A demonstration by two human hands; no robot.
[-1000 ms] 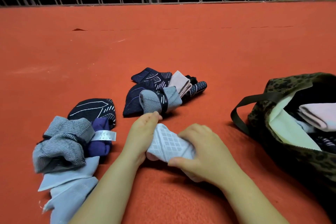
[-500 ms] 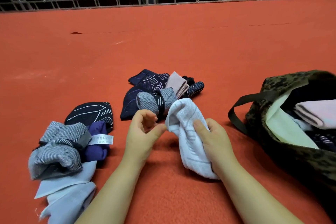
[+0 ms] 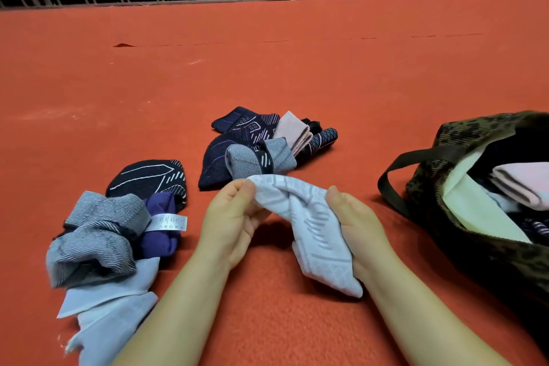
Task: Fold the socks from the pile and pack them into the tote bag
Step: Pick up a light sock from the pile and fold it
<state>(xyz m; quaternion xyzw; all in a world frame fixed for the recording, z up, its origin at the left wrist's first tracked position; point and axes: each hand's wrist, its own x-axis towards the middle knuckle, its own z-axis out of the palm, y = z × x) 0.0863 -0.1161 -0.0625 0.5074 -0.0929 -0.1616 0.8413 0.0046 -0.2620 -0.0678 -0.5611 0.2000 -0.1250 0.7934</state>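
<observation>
A white care label (image 3: 168,222) sewn to the purple sock (image 3: 160,226) in the left heap carries several lines of small print, too fine to read. The white sock (image 3: 312,229) bears pale grey markings that may be lettering, creased beyond reading. Nothing else shows any legible writing

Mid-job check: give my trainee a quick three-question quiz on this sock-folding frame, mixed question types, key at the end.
1. True or false: both hands hold the white sock.
2. Which side of the person is the tote bag on? A) left B) right C) straight ahead
3. Fill in: the folded sock visible inside the bag is ____.

Key:
1. True: the left hand pinches its top edge, and the right hand grips its side.
2. B
3. pink
</observation>
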